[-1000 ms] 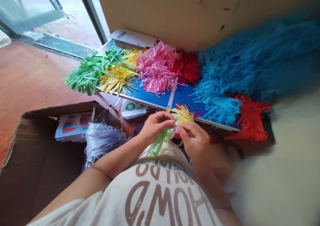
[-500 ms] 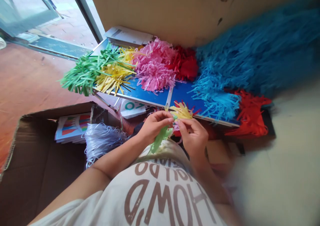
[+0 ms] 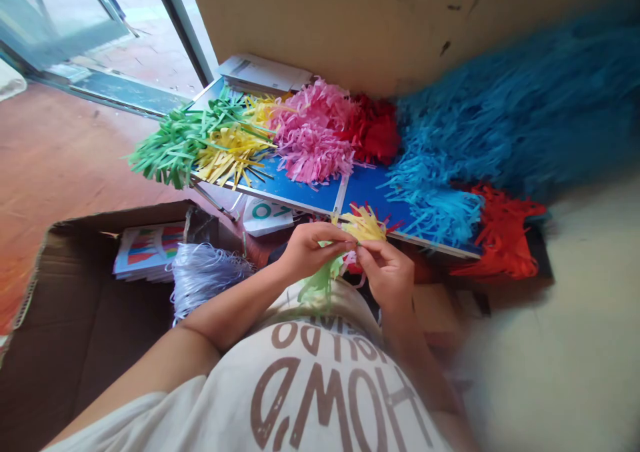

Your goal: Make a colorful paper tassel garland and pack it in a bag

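Left hand (image 3: pixel 313 252) and right hand (image 3: pixel 387 279) pinch a paper-strip bundle (image 3: pixel 334 265) at the near edge of a blue board (image 3: pixel 295 195).

Left to right: a brown cardboard box (image 3: pixel 85 319) holds a tangle of pale lilac strips (image 3: pixel 207 279). Both hands are curled almost closed, fingertips meeting on the bundle, whose long axis runs diagonally: green strips (image 3: pixel 320 282) hang down-left toward the person's chest, and a yellow tuft (image 3: pixel 364 227) fans up-right over the board's edge. Along the far side of the board lie green fringe (image 3: pixel 170 149), pink fringe (image 3: pixel 313 139) and blue fringe (image 3: pixel 500 125).
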The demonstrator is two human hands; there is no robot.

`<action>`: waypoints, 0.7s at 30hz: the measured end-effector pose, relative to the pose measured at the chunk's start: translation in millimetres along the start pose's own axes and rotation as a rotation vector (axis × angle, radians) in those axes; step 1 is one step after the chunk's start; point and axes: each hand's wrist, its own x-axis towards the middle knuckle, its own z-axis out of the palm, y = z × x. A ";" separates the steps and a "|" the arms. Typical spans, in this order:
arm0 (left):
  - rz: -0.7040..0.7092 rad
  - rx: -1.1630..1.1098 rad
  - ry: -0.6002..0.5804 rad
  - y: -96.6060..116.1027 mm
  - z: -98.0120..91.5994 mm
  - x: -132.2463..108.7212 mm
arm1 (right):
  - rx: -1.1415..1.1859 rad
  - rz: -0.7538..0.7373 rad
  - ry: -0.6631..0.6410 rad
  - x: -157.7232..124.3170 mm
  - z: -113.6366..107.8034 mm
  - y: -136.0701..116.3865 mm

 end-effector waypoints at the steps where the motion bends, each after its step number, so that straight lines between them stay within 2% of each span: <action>1: 0.045 0.060 0.001 3.7 -1.0 1.1 | -0.019 -0.028 0.005 -0.9 0.7 1.6; 4: 0.177 0.197 0.013 19.2 -6.1 9.1 | -0.045 -0.076 0.009 1.2 0.1 5.6; 7: 0.274 0.346 -0.031 45.0 -12.6 25.0 | -0.016 -0.078 -0.080 13.1 -7.4 -0.5; 10: 0.356 0.421 -0.093 77.7 -11.7 43.7 | 0.092 -0.056 -0.165 32.6 -20.5 -24.7; 13: 0.426 0.335 -0.091 100.3 1.4 56.2 | 0.146 -0.086 -0.135 52.9 -35.7 -58.7; 16: 0.410 0.246 -0.172 99.8 18.1 59.7 | 0.085 -0.185 -0.063 67.4 -50.8 -84.1; 19: 0.346 0.230 -0.282 83.1 25.4 61.9 | 0.024 -0.241 -0.027 75.7 -68.6 -94.0; 21: 0.341 0.278 -0.353 70.3 22.2 67.9 | 0.166 -0.212 -0.008 78.8 -89.7 -97.4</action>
